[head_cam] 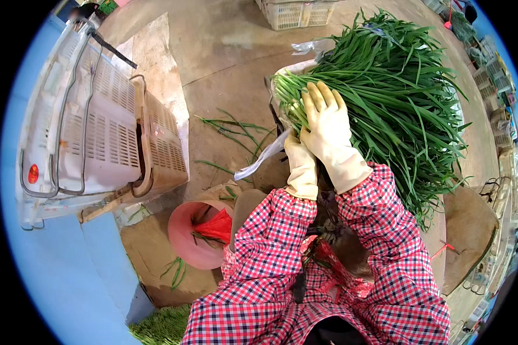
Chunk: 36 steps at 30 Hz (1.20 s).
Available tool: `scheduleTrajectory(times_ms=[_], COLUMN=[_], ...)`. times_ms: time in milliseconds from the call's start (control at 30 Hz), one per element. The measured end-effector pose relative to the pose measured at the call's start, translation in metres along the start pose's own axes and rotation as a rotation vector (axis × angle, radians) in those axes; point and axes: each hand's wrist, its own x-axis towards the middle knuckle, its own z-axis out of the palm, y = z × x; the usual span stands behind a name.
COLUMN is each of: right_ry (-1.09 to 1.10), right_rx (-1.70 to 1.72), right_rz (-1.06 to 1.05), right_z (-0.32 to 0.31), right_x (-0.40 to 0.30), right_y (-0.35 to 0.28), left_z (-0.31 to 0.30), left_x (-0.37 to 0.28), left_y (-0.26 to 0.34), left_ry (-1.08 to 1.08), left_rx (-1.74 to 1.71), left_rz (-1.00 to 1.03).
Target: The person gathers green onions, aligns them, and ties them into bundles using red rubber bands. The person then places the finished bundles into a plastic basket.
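A large heap of long green leafy stalks, seemingly garlic chives (397,95), fills a pale crate (300,67) in front of me. Their pale cut ends point left. My right hand (326,120), in a cream rubber glove, lies flat on the stalks near those ends, fingers extended. My left hand (301,161), gloved alike, is just below it at the near edge of the bundle; its fingertips are partly hidden, and I cannot tell whether it grips anything. A strip of clear plastic (263,156) hangs left of the left hand.
White plastic crates with metal handles (108,125) stand stacked at the left. A pink bucket (181,233) holding a red bag is near my left arm. Loose stalks (233,129) lie on the floor. Another crate (300,15) stands at the top; more greens (162,325) lie bottom left.
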Motion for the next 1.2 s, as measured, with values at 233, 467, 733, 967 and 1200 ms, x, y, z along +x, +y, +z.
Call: scheduleTrajectory(times_ms=[233, 467, 733, 967, 1200], right_ry=[0.126, 0.022, -0.264, -0.534, -0.609], right_rx=[0.196, -0.099, 0.507, -0.065, 0.209], right_rz=[-0.188, -0.223, -0.114, 0.096, 0.355], right_z=[-0.001, -0.002, -0.067, 0.014, 0.014], right_x=[-0.019, -0.033, -0.008, 0.082, 0.107], right_y=[0.000, -0.014, -0.001, -0.021, -0.002], left_z=[-0.010, 0.005, 0.022, 0.022, 0.017], left_x=[-0.018, -0.037, -0.032, -0.031, -0.025], left_y=[-0.002, 0.029, 0.049, 0.031, 0.023], left_ry=[0.049, -0.260, 0.142, 0.153, 0.235], left_rx=[0.165, -0.079, 0.275, 0.525, -0.066], left_rz=[0.147, 0.035, -0.143, -0.023, -0.073])
